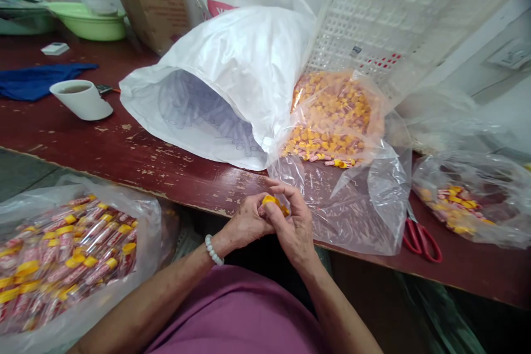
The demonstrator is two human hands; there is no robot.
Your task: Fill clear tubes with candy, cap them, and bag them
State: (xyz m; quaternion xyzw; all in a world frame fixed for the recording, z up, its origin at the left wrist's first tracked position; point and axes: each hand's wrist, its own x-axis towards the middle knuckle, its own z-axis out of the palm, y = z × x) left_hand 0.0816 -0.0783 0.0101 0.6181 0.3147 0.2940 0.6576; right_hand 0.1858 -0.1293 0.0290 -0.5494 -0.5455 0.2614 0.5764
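My left hand [251,220], with a white bead bracelet at the wrist, is closed around small yellow-capped pieces [271,199]. My right hand [297,224] meets it from the other side, its thumb pressed on a yellow cap. Fingers hide most of what lies between the hands. Just beyond them, a clear plastic bag [384,182] spills yellow caps with pink-striped parts [332,121] onto the table. A white sack [244,50] lies with its mouth facing me, clear tubes [207,119] inside. At lower left, another bag [147,232] holds many yellow-capped pink tubes [78,254].
Red scissors [423,240] lie on the worn red table [157,157] at right, beside a smaller bag of yellow-and-pink pieces [460,204]. At left are a white cup [81,102], a blue cloth [37,80] and a green basin [89,22]. Behind lean a carton [149,0] and a white crate [381,11].
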